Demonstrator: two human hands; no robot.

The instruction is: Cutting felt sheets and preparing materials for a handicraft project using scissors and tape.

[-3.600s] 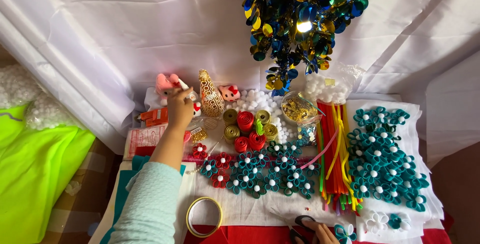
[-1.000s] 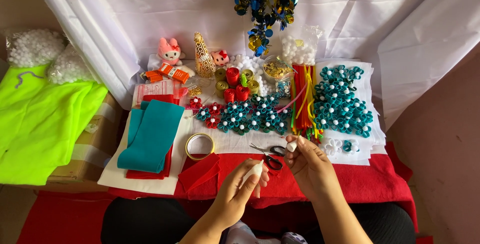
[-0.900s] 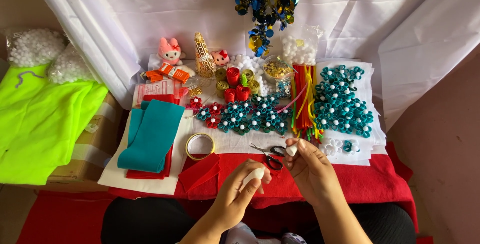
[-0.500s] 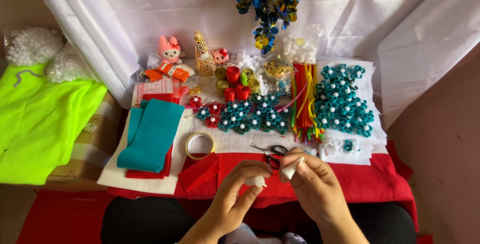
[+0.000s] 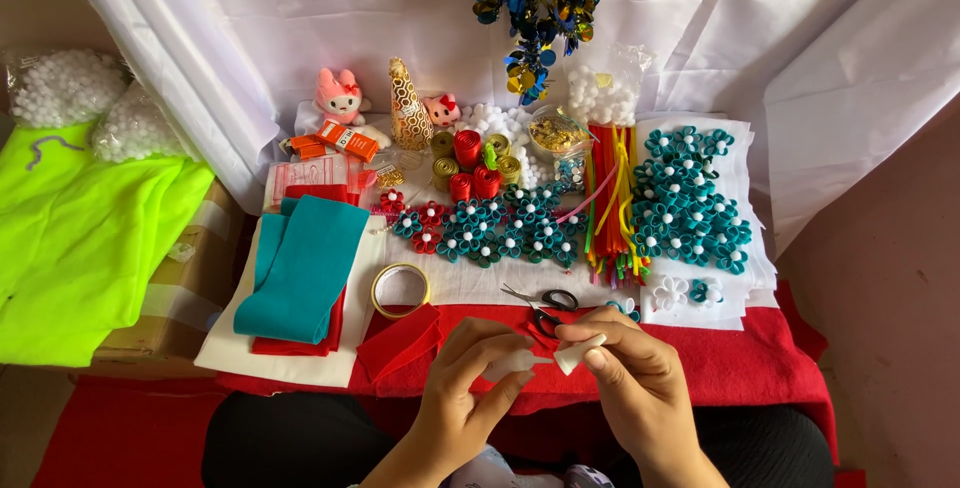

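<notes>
1. Here, the left hand [image 5: 470, 388] pinches a small white glue tube [image 5: 512, 364], low over the red felt [image 5: 760, 358].
2. The right hand [image 5: 630, 373] grips the tube's white cap [image 5: 578, 353] between thumb and fingers, just beside the nozzle.
3. Black-handled scissors [image 5: 545, 303] lie just beyond the hands.
4. A tape roll [image 5: 400, 290] sits left of the scissors, next to folded teal felt [image 5: 305, 268].

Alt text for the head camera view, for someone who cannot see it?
Two bare hands meet over red felt: the left hand holds a small white bottle, the right hand its white cap. Beyond lie scissors, a tape roll and teal paper flowers.
</notes>
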